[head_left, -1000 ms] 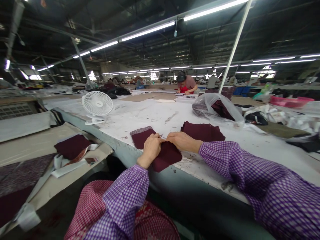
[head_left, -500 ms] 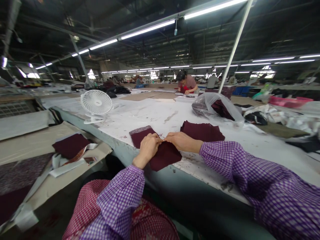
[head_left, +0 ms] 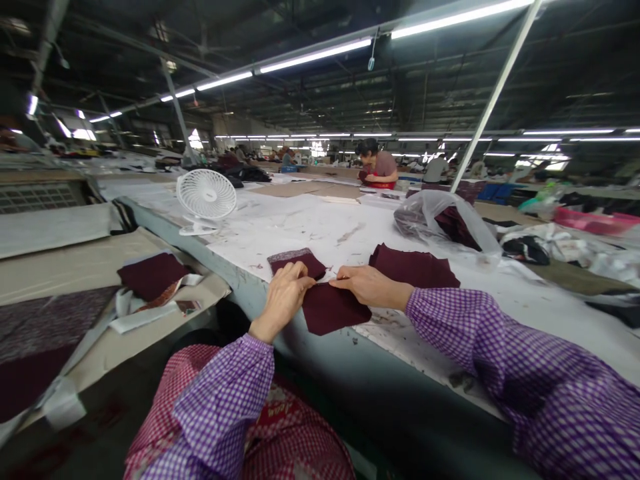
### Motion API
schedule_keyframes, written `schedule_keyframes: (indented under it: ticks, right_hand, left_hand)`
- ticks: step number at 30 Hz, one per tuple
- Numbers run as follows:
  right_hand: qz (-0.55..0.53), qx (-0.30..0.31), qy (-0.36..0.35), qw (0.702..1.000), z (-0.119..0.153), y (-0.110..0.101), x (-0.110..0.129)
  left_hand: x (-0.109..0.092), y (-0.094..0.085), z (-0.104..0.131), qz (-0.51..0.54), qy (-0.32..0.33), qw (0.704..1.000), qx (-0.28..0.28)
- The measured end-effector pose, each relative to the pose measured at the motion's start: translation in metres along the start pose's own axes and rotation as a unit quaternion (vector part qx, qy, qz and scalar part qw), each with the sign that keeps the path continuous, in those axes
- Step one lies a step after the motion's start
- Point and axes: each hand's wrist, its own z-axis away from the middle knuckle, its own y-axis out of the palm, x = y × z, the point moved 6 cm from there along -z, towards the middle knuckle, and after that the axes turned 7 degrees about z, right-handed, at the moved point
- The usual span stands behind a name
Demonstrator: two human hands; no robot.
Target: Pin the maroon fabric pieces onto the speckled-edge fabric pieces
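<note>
A maroon fabric piece point(head_left: 336, 310) lies at the near edge of the white-covered table point(head_left: 300, 217), partly hanging over it. My left hand point(head_left: 287, 293) pinches its upper left corner between thumb and fingers. On the same upper edge, my right hand point(head_left: 367, 285) presses with its fingers together, close to the left. Just beyond my left hand is another maroon piece with a speckled grey band point(head_left: 295, 257). Behind my right hand rests a stack of maroon fabric pieces point(head_left: 415, 265).
A white fan point(head_left: 207, 195) stands on the table at left. A clear plastic bag point(head_left: 445, 220) with dark fabric lies at right, near a pink basin point(head_left: 595, 220). To my left, a lower surface holds maroon scraps point(head_left: 153, 275). A co-worker point(head_left: 380, 167) leans over the table farther back.
My hands have moved slightly apart, and the held fabric now lies flatter with its upper edge showing. The view has shifted a little to the left.
</note>
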Motion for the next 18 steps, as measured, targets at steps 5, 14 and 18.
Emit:
schedule_keyframes:
  ticks: [5,14,18]
  right_hand:
    - [0.086,0.043,0.000,0.995,-0.010,-0.007,0.007]
    - [0.123,0.064,-0.022,0.990,-0.024,-0.013,0.014]
    - [0.118,0.084,-0.036,0.989,-0.032,-0.017,0.018]
  left_hand:
    - [0.006,0.001,0.002,0.026,-0.024,0.999,0.010]
    - [0.025,-0.001,0.002,0.172,-0.074,0.982,0.017]
    - [0.034,-0.003,0.005,0.251,-0.091,0.963,0.019]
